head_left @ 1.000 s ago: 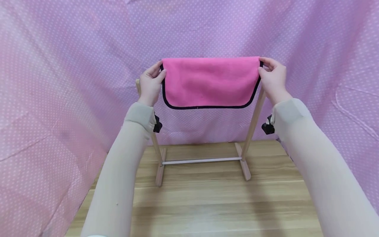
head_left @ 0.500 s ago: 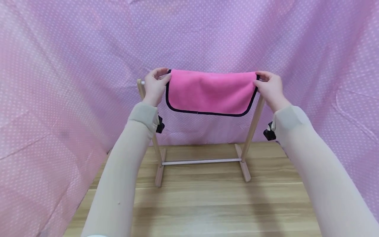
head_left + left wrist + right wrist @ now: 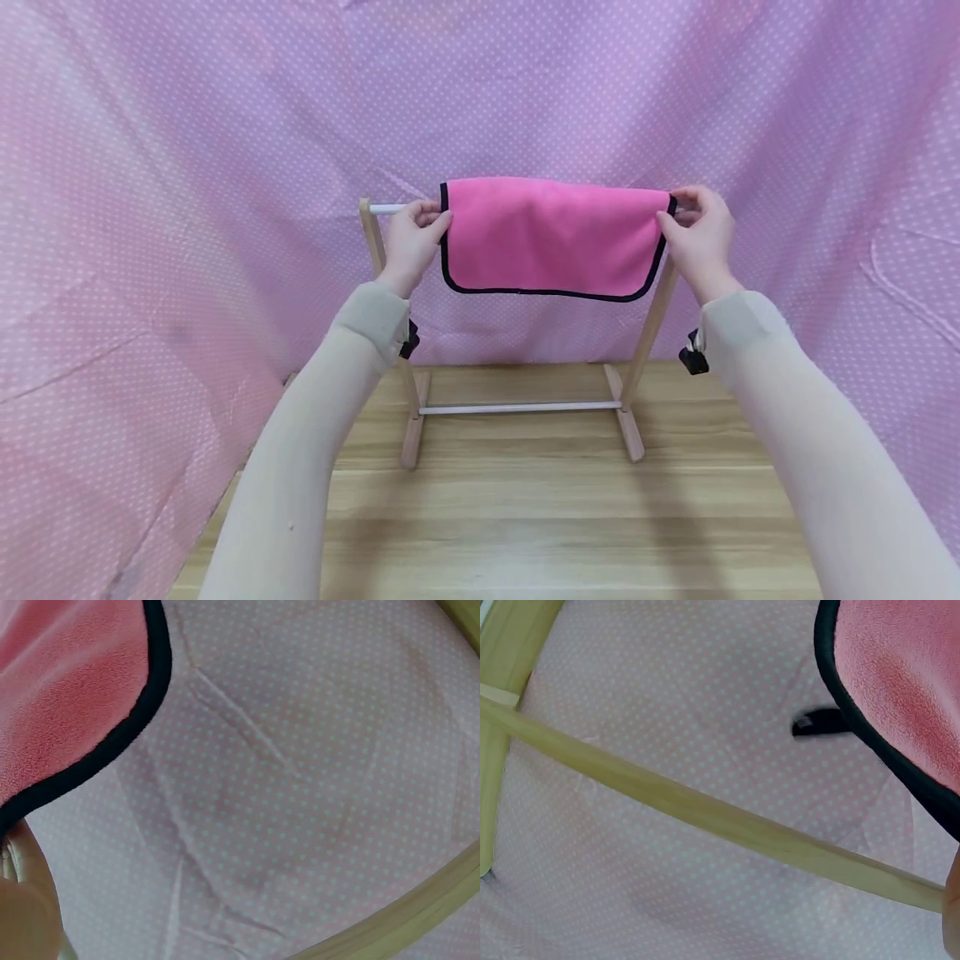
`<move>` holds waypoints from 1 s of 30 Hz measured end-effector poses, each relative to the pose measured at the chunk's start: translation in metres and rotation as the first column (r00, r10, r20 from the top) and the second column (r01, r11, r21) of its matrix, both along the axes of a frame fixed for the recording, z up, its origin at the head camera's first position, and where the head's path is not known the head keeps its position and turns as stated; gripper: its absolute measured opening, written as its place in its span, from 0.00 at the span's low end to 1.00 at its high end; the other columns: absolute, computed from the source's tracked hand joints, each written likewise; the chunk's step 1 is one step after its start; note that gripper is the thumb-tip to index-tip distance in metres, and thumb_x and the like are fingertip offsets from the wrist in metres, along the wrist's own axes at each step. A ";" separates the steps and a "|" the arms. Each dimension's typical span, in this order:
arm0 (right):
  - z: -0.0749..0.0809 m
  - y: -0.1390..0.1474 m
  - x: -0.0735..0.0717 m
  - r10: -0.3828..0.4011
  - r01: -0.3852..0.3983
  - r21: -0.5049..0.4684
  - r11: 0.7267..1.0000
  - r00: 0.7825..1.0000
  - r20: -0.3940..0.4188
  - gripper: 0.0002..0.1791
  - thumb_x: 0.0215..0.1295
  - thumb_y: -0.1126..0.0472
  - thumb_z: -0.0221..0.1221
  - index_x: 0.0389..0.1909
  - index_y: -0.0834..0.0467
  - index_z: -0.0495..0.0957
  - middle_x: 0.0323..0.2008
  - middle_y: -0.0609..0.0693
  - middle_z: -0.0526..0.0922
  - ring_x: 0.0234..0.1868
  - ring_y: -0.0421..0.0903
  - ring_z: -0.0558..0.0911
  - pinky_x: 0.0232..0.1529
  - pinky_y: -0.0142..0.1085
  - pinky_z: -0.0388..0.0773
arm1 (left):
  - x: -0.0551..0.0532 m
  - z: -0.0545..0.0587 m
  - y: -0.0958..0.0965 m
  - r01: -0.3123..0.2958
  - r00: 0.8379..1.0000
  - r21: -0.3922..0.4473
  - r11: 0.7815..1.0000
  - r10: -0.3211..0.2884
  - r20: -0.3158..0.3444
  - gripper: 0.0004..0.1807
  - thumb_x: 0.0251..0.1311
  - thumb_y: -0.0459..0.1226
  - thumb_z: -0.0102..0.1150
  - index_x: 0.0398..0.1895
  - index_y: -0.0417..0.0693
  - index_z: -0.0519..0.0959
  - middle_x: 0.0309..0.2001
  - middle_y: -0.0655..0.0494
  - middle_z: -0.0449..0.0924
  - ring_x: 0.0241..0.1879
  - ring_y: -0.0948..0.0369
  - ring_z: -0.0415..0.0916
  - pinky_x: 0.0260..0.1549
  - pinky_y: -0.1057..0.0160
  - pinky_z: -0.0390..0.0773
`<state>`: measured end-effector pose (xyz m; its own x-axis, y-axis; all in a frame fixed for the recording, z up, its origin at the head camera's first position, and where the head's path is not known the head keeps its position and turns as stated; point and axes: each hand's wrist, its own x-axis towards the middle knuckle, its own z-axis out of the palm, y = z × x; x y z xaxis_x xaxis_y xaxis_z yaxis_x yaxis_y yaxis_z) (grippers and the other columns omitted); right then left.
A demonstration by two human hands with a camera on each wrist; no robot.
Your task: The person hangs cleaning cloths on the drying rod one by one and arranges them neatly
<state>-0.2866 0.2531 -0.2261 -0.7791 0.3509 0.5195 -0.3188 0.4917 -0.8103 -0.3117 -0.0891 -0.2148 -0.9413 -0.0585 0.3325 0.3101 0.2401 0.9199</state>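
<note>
One wide sheet of polka-dotted fabric (image 3: 495, 92), pink and lilac with soft creases, covers the background. On the table (image 3: 487, 525), which has striped wood grain, stands a wooden rack (image 3: 651, 321) with two white rods (image 3: 517, 408). At its upper part is the pink cloth (image 3: 555, 237), bright and plush, with rounded lower corners; whether it touches the upper rod I cannot tell. It spans between both grips: left hand (image 3: 411, 242) and right hand (image 3: 703, 237) each pinch one side edge, near the top. Narrow black trim (image 3: 472, 290) borders it.
</note>
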 end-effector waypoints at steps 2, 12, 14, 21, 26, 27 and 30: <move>-0.003 0.000 0.001 -0.008 0.008 0.001 1.000 1.000 -0.004 0.18 0.60 0.65 0.60 0.52 0.61 0.73 0.35 0.35 0.70 0.31 0.25 0.74 0.34 0.16 0.73 | 0.000 -0.003 0.000 0.023 1.000 0.003 1.000 -0.023 -0.006 0.17 0.64 0.36 0.56 0.55 0.39 0.75 0.49 0.45 0.80 0.40 0.64 0.76 0.40 0.71 0.78; -0.014 0.001 0.006 0.101 -0.099 -0.034 0.995 0.993 0.062 0.25 0.61 0.66 0.58 0.59 0.58 0.64 0.34 0.35 0.73 0.29 0.25 0.74 0.33 0.15 0.72 | -0.003 -0.003 -0.004 0.175 0.985 -0.074 0.982 -0.174 0.020 0.14 0.65 0.36 0.55 0.46 0.34 0.80 0.31 0.60 0.81 0.32 0.70 0.73 0.37 0.73 0.77; -0.014 0.001 0.007 0.110 -0.109 -0.027 0.994 0.991 0.072 0.26 0.61 0.66 0.57 0.60 0.58 0.63 0.33 0.34 0.74 0.29 0.26 0.74 0.32 0.15 0.72 | -0.003 0.002 -0.005 0.169 0.986 -0.094 0.981 -0.167 0.019 0.15 0.65 0.37 0.55 0.47 0.36 0.81 0.30 0.61 0.80 0.31 0.70 0.73 0.36 0.74 0.76; 0.000 -0.004 0.006 0.131 -0.129 -0.038 0.991 0.989 0.064 0.26 0.63 0.66 0.56 0.62 0.58 0.63 0.34 0.34 0.75 0.30 0.27 0.75 0.32 0.17 0.73 | -0.010 0.025 -0.005 0.113 0.994 -0.049 0.992 -0.113 0.003 0.17 0.66 0.38 0.54 0.54 0.39 0.78 0.38 0.54 0.81 0.32 0.70 0.75 0.40 0.73 0.79; 0.009 -0.012 0.002 0.133 -0.128 -0.087 0.988 0.990 0.049 0.25 0.63 0.68 0.55 0.61 0.57 0.64 0.35 0.36 0.75 0.31 0.27 0.76 0.34 0.18 0.73 | -0.018 0.032 -0.005 0.085 0.996 0.035 0.996 -0.083 -0.035 0.17 0.67 0.35 0.52 0.55 0.39 0.77 0.51 0.47 0.80 0.41 0.66 0.78 0.44 0.71 0.80; 0.010 -0.013 0.001 0.129 -0.124 -0.102 0.987 0.991 0.041 0.25 0.63 0.69 0.54 0.61 0.57 0.64 0.36 0.37 0.75 0.31 0.28 0.75 0.34 0.18 0.73 | -0.020 0.032 -0.005 0.080 0.996 0.041 0.996 -0.078 -0.048 0.17 0.67 0.35 0.51 0.56 0.38 0.76 0.54 0.47 0.79 0.46 0.65 0.78 0.47 0.72 0.79; 0.013 -0.016 -0.002 0.112 -0.107 -0.124 0.987 0.993 0.041 0.23 0.63 0.69 0.53 0.59 0.58 0.65 0.41 0.42 0.77 0.33 0.30 0.75 0.35 0.19 0.73 | -0.023 0.030 -0.008 0.049 0.994 0.003 0.999 -0.049 -0.093 0.16 0.68 0.32 0.49 0.56 0.36 0.75 0.61 0.49 0.73 0.57 0.62 0.73 0.54 0.74 0.75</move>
